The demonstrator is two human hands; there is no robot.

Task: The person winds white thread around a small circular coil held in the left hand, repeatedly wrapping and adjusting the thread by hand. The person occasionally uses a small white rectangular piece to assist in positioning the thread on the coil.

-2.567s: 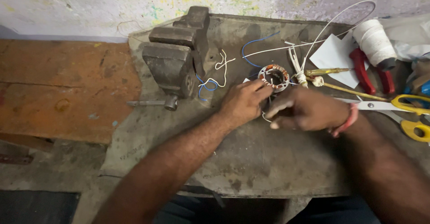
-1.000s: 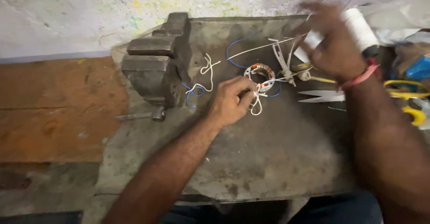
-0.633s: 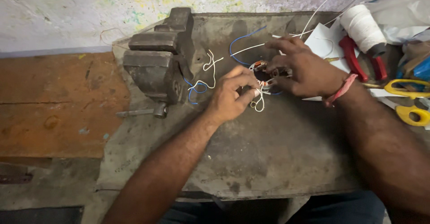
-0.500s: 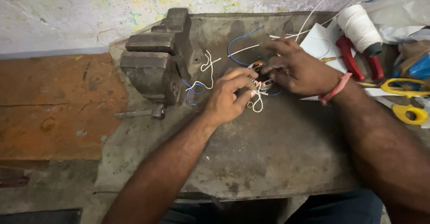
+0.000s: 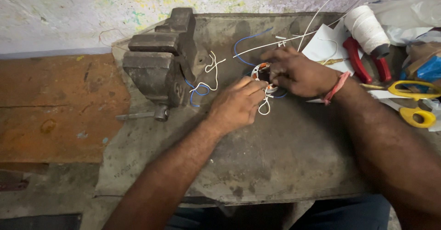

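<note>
A small round motor stator with copper windings and white and blue wires lies on the grey workbench. My left hand grips its near side with the fingertips. My right hand, a red thread around its wrist, closes over the stator's far right side. White wire loops hang from the stator just below my left fingers. Most of the stator is hidden by my fingers.
A heavy iron bench vise stands left of the hands. At the right lie a spool of white thread, red-handled pliers, yellow-handled scissors, white paper and plastic bags. An orange wooden board adjoins the bench on the left.
My right hand went up to the thread spool, then came back down onto the stator. The left hand has stayed on the stator throughout.
</note>
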